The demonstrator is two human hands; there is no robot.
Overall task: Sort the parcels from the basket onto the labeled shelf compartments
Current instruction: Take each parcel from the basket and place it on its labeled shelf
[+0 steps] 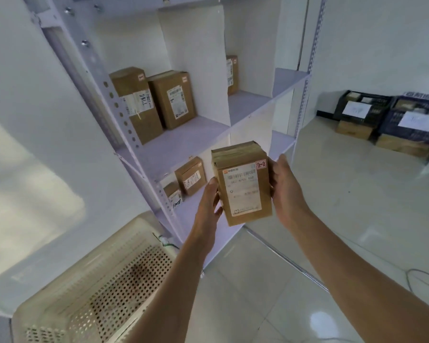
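Right, shelf unit (183, 134) on the left, white dividers, several brown shelved boxes (174, 99) standing in its compartments. The compartment labels are too small to read from here, so the main risk is a misfile: wrong bay if the tag isn't matched to the label. Basket (97, 280) is near left, perforated cream plastic. Parcel (243, 189) is in mid-air in front of the lower shelf level, upright, not touching the shelf. It's brown cardboard, taped, top edges a bit squashed, white shipping label on the front. Second risk is a slip, since it looks clamped by its sides only. Left hand (208, 201) grips its left edge and right hand (285, 191) wraps its right edge. Corner tag (261, 165) is red-bordered, handwritten, looks like 2-2.
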